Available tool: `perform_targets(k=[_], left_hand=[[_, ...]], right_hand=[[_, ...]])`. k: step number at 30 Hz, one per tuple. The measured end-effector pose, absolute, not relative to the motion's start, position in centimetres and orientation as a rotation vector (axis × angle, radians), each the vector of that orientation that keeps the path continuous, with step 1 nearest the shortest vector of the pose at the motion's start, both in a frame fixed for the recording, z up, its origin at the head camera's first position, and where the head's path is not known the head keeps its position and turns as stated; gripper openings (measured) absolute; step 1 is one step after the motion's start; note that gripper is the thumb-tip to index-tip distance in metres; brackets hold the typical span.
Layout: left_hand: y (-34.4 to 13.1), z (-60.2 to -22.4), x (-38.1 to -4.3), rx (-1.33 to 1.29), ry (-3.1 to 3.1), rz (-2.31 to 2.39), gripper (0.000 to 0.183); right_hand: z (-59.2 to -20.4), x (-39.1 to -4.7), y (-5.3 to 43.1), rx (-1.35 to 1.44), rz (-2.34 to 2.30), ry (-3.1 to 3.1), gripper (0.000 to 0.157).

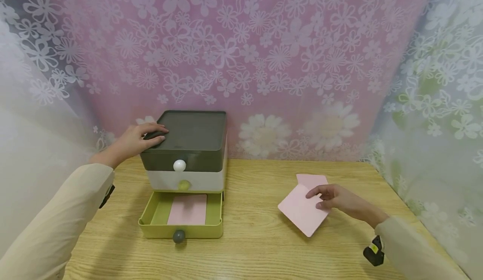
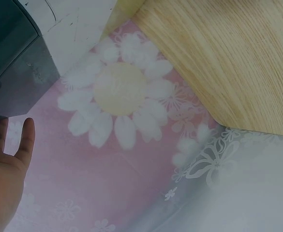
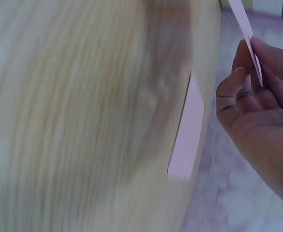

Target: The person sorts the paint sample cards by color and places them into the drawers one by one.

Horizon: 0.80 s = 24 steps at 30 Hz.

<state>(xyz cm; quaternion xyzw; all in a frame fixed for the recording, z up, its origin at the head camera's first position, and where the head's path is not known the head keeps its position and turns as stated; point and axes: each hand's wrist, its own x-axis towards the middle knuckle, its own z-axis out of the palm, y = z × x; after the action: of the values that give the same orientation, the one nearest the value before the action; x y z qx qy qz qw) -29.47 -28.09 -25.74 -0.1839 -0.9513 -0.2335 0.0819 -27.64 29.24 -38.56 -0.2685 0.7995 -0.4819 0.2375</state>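
A small three-tier drawer box (image 1: 196,131) stands at the left of the table, dark grey on top, white in the middle. Its green bottom drawer (image 1: 151,213) is pulled out, and a pink paper square (image 1: 188,213) lies flat inside. My left hand (image 1: 141,137) rests on the box's top at the left edge, fingers extended. Above the table at the right, my right hand (image 1: 337,200) pinches a pink square of paper (image 1: 302,213) by its edge. Another pink paper square (image 3: 187,135) lies on the tabletop, partly behind the held one in the head view.
The wood-grain table (image 1: 253,238) backs onto a pink floral curtain (image 1: 241,53). Pale floral sheeting (image 1: 441,154) hangs along the right side. Round knobs stick out from the drawer fronts, the lowest being a dark grey knob (image 1: 179,236).
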Motion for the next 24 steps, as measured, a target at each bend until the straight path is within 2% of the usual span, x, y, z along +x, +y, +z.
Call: perform_targets(k=[12,24], left_hand=[[-28.0,-26.0,-29.6,-0.526,-2.841,-0.706,0.040],[-27.9,-25.6,-29.2,-0.543,-2.856,-0.703,0.041]], right_hand=[[-38.5,-26.1,20.1,-0.724,-1.436,1.976,0.049],[-37.0,-23.9,11.6,-0.687,-1.577,1.665,0.050]])
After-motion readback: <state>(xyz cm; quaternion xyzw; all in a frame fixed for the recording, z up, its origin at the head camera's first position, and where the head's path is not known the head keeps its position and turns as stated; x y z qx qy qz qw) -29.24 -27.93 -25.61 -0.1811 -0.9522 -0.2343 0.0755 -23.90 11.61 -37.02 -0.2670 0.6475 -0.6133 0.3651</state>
